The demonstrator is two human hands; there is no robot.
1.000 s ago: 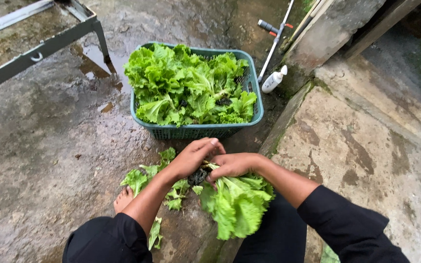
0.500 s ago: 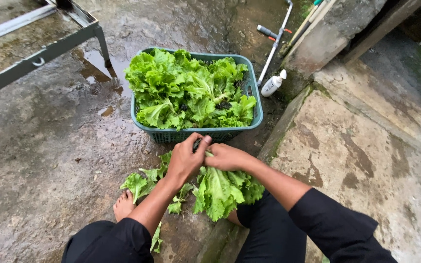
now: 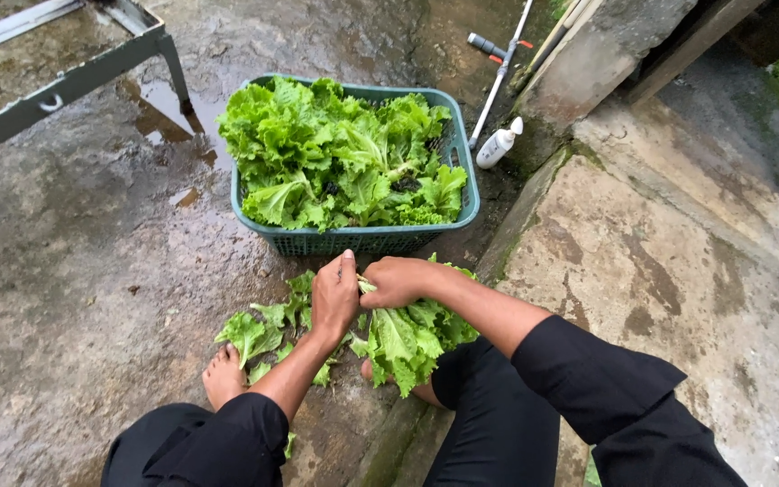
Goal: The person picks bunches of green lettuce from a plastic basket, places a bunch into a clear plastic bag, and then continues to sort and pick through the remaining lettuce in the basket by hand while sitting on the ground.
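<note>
The right hand [image 3: 400, 281] is closed around the stem end of a head of lettuce [image 3: 407, 335], its fingers clamped on the base so the leaves hang down and away toward the person's knees. The left hand [image 3: 335, 296] rests against the same base, fingers together and pressed along it with the tips pointing up — a grip that looks suited to steadying the stem or picking at its outer leaves. The lettuce is held low, just in front of the basket [image 3: 457, 144], which is teal, slotted and heaped with more green heads. Loose leaves [image 3: 250, 334] lie on the ground beside the left hand, near a bare foot [image 3: 224, 377], probably where trimmings fall out of the way.

The ground is wet concrete [image 3: 65, 298], dark and stained, with a puddle under a metal frame [image 3: 56, 86] at the upper left. A raised concrete slab [image 3: 678, 298] runs along the right. Beyond the basket stand a white bottle [image 3: 499, 144] and a thin pipe [image 3: 498, 77] leaning against a wall — an outdoor washing spot, by the look of it.
</note>
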